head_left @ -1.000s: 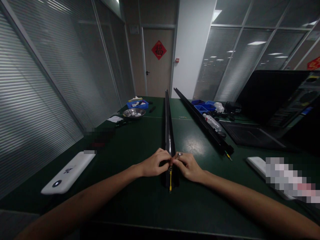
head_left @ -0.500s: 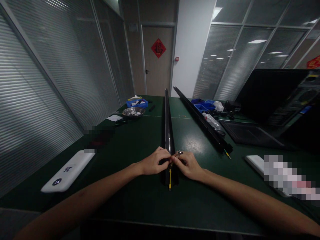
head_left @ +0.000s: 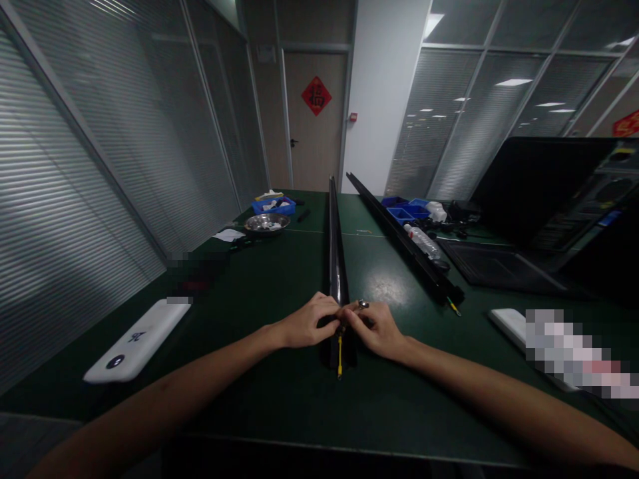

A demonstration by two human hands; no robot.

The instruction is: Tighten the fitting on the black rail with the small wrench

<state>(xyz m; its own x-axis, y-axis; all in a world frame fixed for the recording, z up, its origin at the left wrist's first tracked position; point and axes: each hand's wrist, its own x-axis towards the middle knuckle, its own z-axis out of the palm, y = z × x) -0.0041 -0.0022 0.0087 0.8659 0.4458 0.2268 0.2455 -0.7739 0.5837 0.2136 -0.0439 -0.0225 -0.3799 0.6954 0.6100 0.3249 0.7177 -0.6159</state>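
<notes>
A long black channel-shaped bar point(head_left: 335, 246) runs away from me down the middle of the green table. Over its near end, my left hand point(head_left: 312, 322) and my right hand point(head_left: 377, 327) meet, both with fingers closed in a pinch. Whatever lies between the fingertips is too small and hidden to name. From just below them a short yellow wire point(head_left: 340, 352) hangs towards me, with a ring-shaped metal terminal at its end. A metal ring sits on a finger of my right hand.
A second black bar point(head_left: 399, 233) lies slantwise on the right, with a wire end point(head_left: 454, 306). Beside it are a plastic bottle point(head_left: 423, 243) and blue bins point(head_left: 407, 211). A metal bowl point(head_left: 267, 224) stands far left. White cases point(head_left: 137, 342) lie at both sides.
The fingers of my right hand have shifted very slightly at the bar's near end. My left hand and the bars look the same.
</notes>
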